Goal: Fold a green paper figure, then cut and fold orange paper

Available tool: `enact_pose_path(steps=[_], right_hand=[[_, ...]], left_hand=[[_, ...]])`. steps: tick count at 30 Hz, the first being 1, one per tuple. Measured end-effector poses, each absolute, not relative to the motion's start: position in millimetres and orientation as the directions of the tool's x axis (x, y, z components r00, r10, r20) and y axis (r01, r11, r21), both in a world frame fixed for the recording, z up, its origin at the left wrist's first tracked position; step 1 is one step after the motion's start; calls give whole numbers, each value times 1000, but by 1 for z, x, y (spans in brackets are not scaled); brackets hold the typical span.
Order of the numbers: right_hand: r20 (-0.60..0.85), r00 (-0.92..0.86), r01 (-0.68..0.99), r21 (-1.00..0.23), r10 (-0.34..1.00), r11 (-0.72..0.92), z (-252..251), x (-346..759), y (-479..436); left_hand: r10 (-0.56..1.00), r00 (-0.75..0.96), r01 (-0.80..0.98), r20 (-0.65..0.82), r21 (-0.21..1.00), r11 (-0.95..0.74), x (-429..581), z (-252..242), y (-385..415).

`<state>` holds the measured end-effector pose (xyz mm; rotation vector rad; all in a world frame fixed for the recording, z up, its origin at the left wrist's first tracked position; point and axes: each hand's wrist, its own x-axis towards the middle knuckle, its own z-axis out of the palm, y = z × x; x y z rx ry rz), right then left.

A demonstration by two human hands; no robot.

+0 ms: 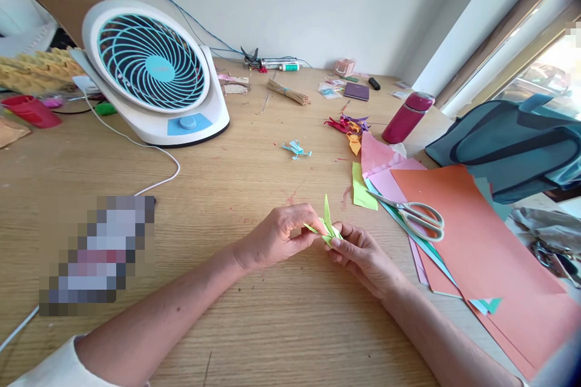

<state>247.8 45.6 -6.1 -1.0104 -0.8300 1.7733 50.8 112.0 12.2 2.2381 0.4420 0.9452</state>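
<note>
A small folded piece of light green paper (327,222) is held between both hands just above the wooden table (254,320). My left hand (278,234) pinches its left side, fingers closed on a thin flap. My right hand (363,255) grips its right side with thumb and fingers pressed together. One pointed flap of the paper sticks straight up between the hands.
Scissors (415,216) lie on sheets of orange paper (481,242), pink paper and a green scrap (362,188) to the right. A white and teal desk fan (152,69) stands at the back left, its cord trailing forward. A maroon bottle (406,116), a blue bag (517,142), a small blue paper figure (296,149) and paper scraps (348,127) lie beyond.
</note>
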Motion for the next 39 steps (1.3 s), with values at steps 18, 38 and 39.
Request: enact_pose_path(steps=[18, 38, 39], right_hand=[[-250, -351, -336, -866, 902, -371, 1, 255, 45], [-228, -463, -177, -923, 857, -341, 1, 259, 46], [-226, -459, -175, -925, 859, -337, 1, 259, 46]], left_hand=[[333, 721, 10, 608, 471, -882, 48, 26, 109], [310, 767, 20, 561, 463, -886, 48, 30, 106], [318, 765, 16, 559, 477, -879, 48, 30, 106]])
